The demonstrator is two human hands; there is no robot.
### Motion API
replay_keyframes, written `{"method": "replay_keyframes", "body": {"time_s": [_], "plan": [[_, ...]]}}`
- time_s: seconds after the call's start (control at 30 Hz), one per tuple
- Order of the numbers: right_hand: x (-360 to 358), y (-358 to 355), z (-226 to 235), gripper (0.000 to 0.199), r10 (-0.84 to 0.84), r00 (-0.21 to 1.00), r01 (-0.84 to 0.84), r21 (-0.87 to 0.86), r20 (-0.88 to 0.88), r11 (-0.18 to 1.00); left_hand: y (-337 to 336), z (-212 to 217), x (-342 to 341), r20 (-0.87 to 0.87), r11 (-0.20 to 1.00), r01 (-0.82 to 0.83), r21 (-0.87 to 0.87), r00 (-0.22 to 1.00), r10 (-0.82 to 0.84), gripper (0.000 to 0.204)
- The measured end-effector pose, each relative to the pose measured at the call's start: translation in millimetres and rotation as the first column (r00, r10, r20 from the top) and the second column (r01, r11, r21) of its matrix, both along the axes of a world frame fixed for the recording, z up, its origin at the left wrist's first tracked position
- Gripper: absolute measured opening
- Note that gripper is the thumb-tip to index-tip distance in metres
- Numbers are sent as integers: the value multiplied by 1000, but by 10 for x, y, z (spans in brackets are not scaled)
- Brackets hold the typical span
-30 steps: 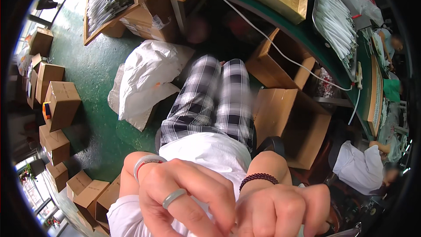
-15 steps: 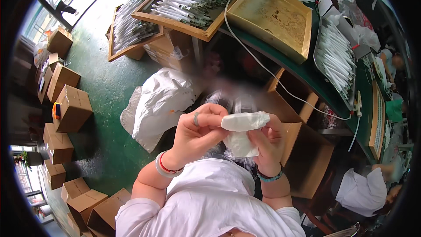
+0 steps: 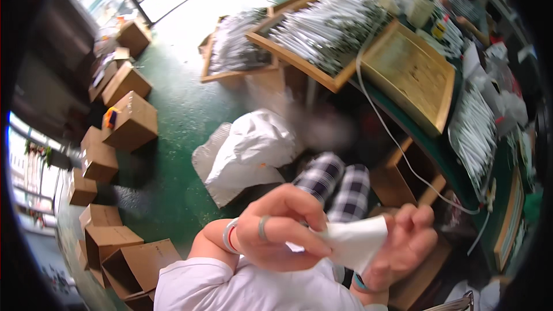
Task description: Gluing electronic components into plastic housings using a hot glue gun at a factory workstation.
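Observation:
Between my two hands is a soft white piece that looks like folded tissue (image 3: pixel 358 242); its exact kind is unclear. My left hand (image 3: pixel 275 235), with a ring on one finger, pinches the left end between thumb and fingers. At the other end, my right hand (image 3: pixel 408 246) has its fingers curled beside the piece, which rests against it; the thumb's grip is partly hidden. The piece is stretched fairly flat, above my plaid-clad knees (image 3: pixel 348 190).
A crumpled white sack (image 3: pixel 253 144) lies on the green floor. Trays of slim white sticks (image 3: pixel 328 29) and a shallow wooden box (image 3: pixel 409 72) stand ahead on the table, crossed by a white cable (image 3: pixel 397 150). Cardboard boxes (image 3: pixel 131 121) line the left. Another person (image 3: pixel 461 6) sits far right.
My view has shifted, with the scene now further right in it. Both hands are lower and closer, and the bunched white piece is now spread flatter between them.

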State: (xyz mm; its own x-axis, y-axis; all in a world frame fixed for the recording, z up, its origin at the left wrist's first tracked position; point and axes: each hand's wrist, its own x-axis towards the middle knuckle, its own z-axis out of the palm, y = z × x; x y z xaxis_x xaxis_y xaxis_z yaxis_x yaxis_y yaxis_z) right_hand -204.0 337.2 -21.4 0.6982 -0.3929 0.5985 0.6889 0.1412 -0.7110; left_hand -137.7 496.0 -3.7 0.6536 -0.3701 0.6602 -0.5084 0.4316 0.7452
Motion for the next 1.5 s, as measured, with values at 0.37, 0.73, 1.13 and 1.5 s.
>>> {"method": "replay_keyframes", "body": {"time_s": [0.37, 0.73, 1.13, 1.5], "plan": [[-51, 475, 642, 27, 670, 624, -765, 487, 402, 421, 469, 488, -345, 312, 926, 200, -320, 945, -97, 12], [-57, 529, 555, 32, 651, 148, -803, 474, 745, -360, 368, 679, -552, 86, 937, 203, -285, 979, -186, 12], [-318, 476, 655, 18, 716, 306, -930, 359, 628, 83, 271, 482, -433, 183, 836, 464, -293, 885, -428, 7], [-190, 585, 491, 19, 672, 281, -834, 521, 685, -182, 314, 401, -187, 187, 792, 567, -226, 823, -536, 10]]}}
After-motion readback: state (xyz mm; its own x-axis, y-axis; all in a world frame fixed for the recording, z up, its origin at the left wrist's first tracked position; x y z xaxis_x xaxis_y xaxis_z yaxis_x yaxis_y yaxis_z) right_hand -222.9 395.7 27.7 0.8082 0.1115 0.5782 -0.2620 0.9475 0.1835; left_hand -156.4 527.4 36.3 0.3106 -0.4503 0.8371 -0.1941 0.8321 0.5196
